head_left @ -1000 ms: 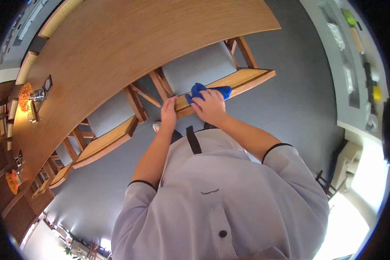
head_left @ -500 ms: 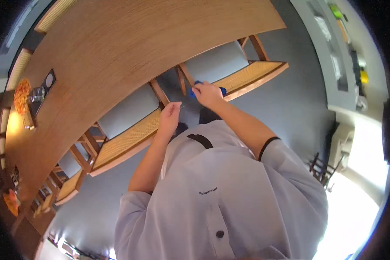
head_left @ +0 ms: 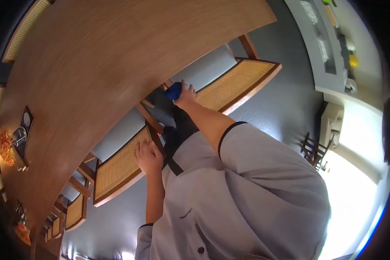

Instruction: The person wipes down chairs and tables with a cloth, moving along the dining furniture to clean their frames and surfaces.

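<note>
My right hand (head_left: pixel 187 95) is closed on a bunched dark blue cloth (head_left: pixel 173 91) beside the table's edge. Just right of it is a chair with a woven cane back (head_left: pixel 236 84) and a grey seat (head_left: pixel 210 67). My left hand (head_left: pixel 149 157) is lower and further left, in front of another chair's cane back (head_left: pixel 121 172). Its fingers are loosely bent and a little apart, with nothing visible in them. Whether it touches that chair, I cannot tell.
A long wooden table (head_left: pixel 95 56) runs along the chairs. On its left part stand orange flowers (head_left: pixel 6 147), a glass (head_left: pixel 19 136) and a dark tray (head_left: pixel 27 119). More chairs (head_left: pixel 75 212) line the lower left. A counter (head_left: pixel 310 39) stands at the upper right over grey floor (head_left: pixel 275 47).
My right hand has moved left with the blue cloth, toward the table's edge. My left hand has come down and left, its fingers loosening from a pinch. The view has shifted.
</note>
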Demonstrator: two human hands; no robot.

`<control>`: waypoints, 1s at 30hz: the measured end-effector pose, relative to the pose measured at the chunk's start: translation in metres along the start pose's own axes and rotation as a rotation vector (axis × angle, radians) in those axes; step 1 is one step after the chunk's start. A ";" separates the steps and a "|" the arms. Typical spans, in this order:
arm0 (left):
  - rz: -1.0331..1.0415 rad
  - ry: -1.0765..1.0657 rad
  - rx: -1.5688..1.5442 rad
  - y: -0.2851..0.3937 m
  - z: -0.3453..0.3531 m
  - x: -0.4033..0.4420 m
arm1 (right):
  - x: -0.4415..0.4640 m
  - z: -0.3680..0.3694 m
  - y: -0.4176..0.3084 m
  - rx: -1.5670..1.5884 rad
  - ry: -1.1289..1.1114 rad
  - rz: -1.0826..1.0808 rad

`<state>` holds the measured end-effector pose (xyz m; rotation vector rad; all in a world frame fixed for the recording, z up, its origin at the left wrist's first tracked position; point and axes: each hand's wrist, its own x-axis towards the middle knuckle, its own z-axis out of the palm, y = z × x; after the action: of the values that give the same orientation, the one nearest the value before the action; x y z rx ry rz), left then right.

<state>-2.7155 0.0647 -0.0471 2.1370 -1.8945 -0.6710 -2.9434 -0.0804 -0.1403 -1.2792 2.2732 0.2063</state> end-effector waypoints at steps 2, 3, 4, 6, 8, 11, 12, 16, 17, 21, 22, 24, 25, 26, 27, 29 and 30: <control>0.012 0.025 0.021 0.000 0.003 0.002 | 0.026 0.011 0.000 0.057 -0.235 -0.009; 0.019 0.033 0.034 0.001 0.003 0.003 | 0.033 0.012 -0.003 0.086 -0.355 -0.009; 0.006 0.026 0.029 0.002 0.001 0.003 | 0.035 0.014 -0.005 0.083 -0.320 -0.043; -0.025 0.019 0.016 0.005 -0.002 0.004 | 0.039 0.013 -0.013 0.075 -0.249 -0.116; -0.048 0.011 -0.006 0.004 0.000 0.004 | 0.054 0.006 -0.029 0.106 -0.250 -0.191; -0.048 0.011 -0.022 0.002 0.001 0.002 | 0.098 0.044 -0.039 0.144 -0.012 -0.394; -0.045 0.021 -0.026 0.004 0.001 0.004 | 0.099 0.042 -0.049 0.156 0.112 -0.484; -0.021 0.036 0.023 0.007 -0.002 0.003 | 0.089 0.035 -0.058 0.150 0.125 -0.460; -0.002 0.039 0.037 0.007 -0.004 0.002 | 0.093 0.036 -0.054 0.126 0.011 -0.456; 0.005 -0.003 0.054 0.008 -0.002 0.004 | 0.085 0.012 -0.045 0.032 -0.105 -0.459; -0.025 -0.035 0.052 0.009 -0.005 0.003 | 0.081 0.005 -0.045 -0.079 -0.272 -0.372; -0.070 -0.094 0.039 0.013 -0.008 0.005 | 0.057 -0.015 -0.047 -0.170 -0.398 -0.187; -0.060 -0.106 0.067 0.013 -0.008 0.005 | 0.033 -0.026 -0.044 -0.147 -0.357 -0.092; -0.045 -0.116 0.094 0.011 -0.006 0.005 | 0.020 -0.025 -0.039 -0.162 -0.323 -0.062; -0.028 -0.126 0.121 0.009 -0.006 0.005 | 0.011 -0.017 -0.031 -0.174 -0.287 -0.029; 0.036 -0.092 0.080 0.010 -0.006 0.003 | 0.005 0.006 -0.015 -0.225 -0.222 -0.007; 0.083 -0.105 0.058 0.007 -0.005 0.002 | 0.010 0.021 -0.009 -0.260 -0.190 -0.022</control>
<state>-2.7189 0.0611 -0.0398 2.0818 -2.0685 -0.7334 -2.9325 -0.0847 -0.1620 -1.3485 2.1190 0.6068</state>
